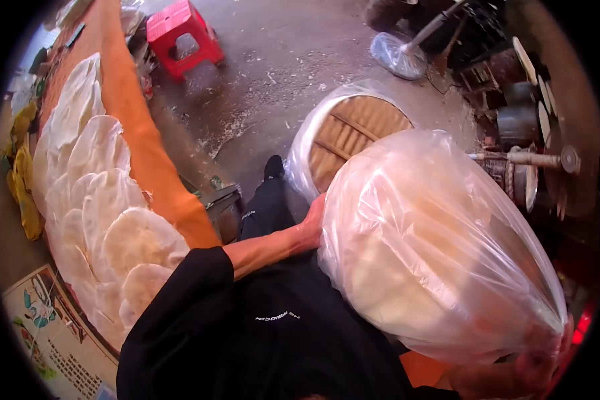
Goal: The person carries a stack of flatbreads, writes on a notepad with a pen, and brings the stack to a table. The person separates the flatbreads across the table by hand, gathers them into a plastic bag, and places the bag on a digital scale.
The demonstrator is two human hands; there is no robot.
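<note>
A large clear plastic bag (413, 233) with a pale, round, flat load inside is held up at my front right. My left hand (312, 225) grips the bag's left edge, its fingertips hidden behind the plastic. At the lower right, my right hand (537, 363) is closed around the bag's gathered end, dim and partly covered by plastic. Just behind the bag, a round slatted wooden tray (353, 133) wrapped in plastic is partly hidden by it. What exactly the pale load is cannot be made out through the film.
Along the left, thin pale flatbreads (137, 240) overlap on an orange cloth (140, 127). A red plastic stool (183, 37) stands on the littered floor. Dark equipment with rollers (533, 159) lines the right side, and a plastic-covered pole base (399, 57) is farther back.
</note>
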